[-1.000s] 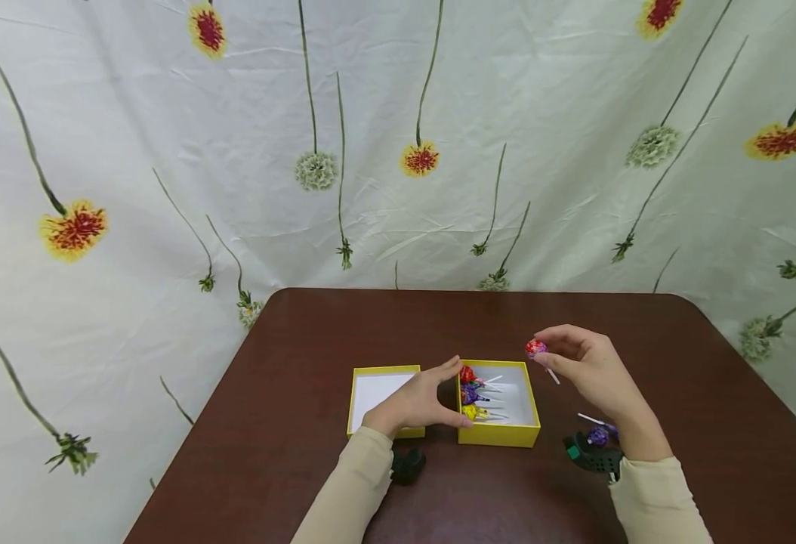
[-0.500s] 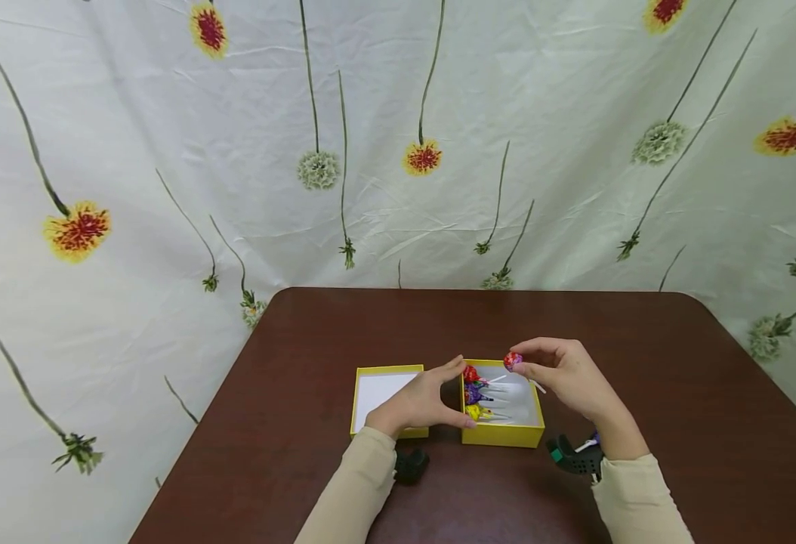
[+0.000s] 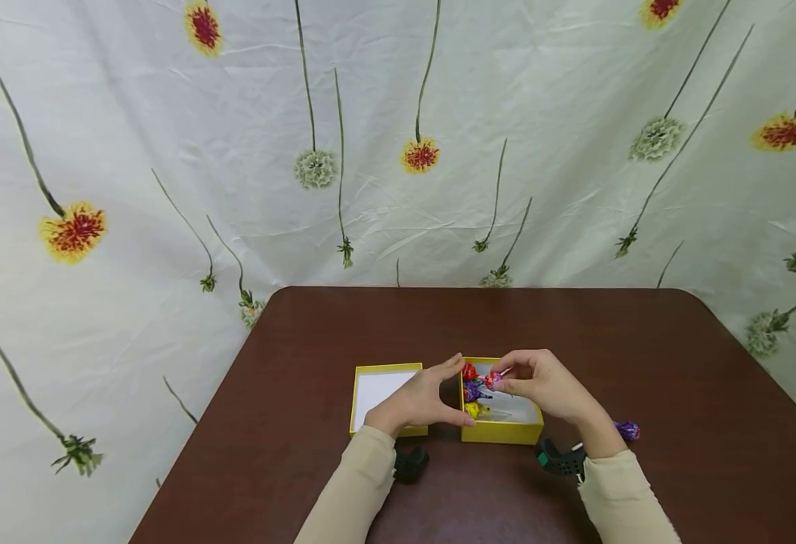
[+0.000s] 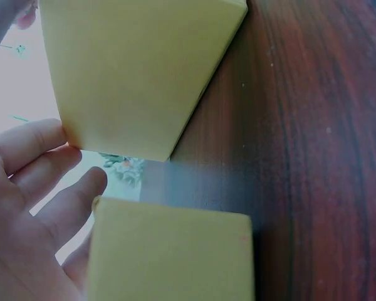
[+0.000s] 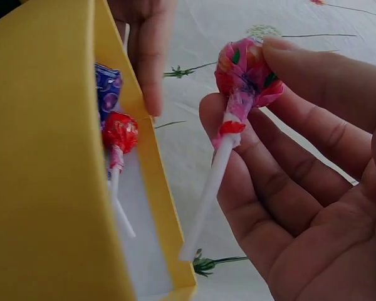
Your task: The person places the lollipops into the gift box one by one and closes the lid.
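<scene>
One pink-and-red lollipop (image 5: 238, 103) is over the yellow box (image 3: 507, 433) at lower centre of the head view, just right of the red lollipop (image 5: 121, 132) lying inside. The right hand (image 3: 544, 385), nearer it, pinches its head between thumb and fingers; in the right wrist view its stick slants to lower left. The left hand (image 3: 413, 400), spread wide, grips the box's left end.

Yellow box (image 3: 503, 433) is roomy front-right, but lollipops (image 3: 472, 391) and left hand (image 3: 417, 402) crowd its left, right hand (image 3: 546, 384) its back right.
</scene>
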Available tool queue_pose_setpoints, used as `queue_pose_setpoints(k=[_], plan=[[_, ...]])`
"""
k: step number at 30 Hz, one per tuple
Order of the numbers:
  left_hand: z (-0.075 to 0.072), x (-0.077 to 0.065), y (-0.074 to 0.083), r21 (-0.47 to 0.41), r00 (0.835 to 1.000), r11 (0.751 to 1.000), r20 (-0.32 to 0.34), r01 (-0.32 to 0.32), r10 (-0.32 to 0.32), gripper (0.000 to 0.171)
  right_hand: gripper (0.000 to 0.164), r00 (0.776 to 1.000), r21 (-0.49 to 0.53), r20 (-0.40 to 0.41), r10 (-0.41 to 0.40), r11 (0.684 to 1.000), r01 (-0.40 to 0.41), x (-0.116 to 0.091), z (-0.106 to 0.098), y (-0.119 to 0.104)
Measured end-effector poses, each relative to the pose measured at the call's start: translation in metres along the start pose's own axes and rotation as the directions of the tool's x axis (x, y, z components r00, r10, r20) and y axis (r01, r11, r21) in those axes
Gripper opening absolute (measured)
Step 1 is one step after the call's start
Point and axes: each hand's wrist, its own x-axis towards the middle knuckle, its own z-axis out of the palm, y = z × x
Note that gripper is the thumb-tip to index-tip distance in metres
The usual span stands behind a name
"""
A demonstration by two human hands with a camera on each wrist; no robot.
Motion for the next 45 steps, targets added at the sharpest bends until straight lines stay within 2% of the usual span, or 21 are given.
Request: queue_pose_setpoints(k=[10, 16, 34, 40, 45], plan=[[0.0, -0.001, 0.001, -0.015, 1.0, 1.0, 0.001, -0.002, 0.002, 0.099, 0.016, 0.988, 0.035, 0.156, -0.007, 0.999, 0.002, 0.005, 0.014, 0.011], [-0.001, -0.001, 0.002, -0.02, 1.0, 1.0, 0.002, -0.012, 0.012, 0.1, 0.011, 0.981, 0.048, 0.194, 0.016, 0.999, -0.026, 0.007, 0.021, 0.017], [-0.001, 0.001, 0.001, -0.015, 1.0, 1.0, -0.012, -0.022, 0.022, 0.1, 0.003, 0.978, -0.006, 0.207, 0.01, 1.0, -0.009, 0.011, 0.03, 0.02], [-0.001, 0.002, 0.001, -0.013, 1.0, 1.0, -0.012, -0.027, 0.027, 0.1, 0.005, 0.98, -0.025, 0.198, 0.034, 0.999, -0.029, 0.01, 0.025, 0.015], [0.0, 0.001, 0.001, -0.017, 1.0, 1.0, -0.005, -0.014, 0.014, 0.101, 0.009, 0.988, -0.062, 0.148, 0.039, 0.998, -0.03, 0.005, 0.015, 0.007]])
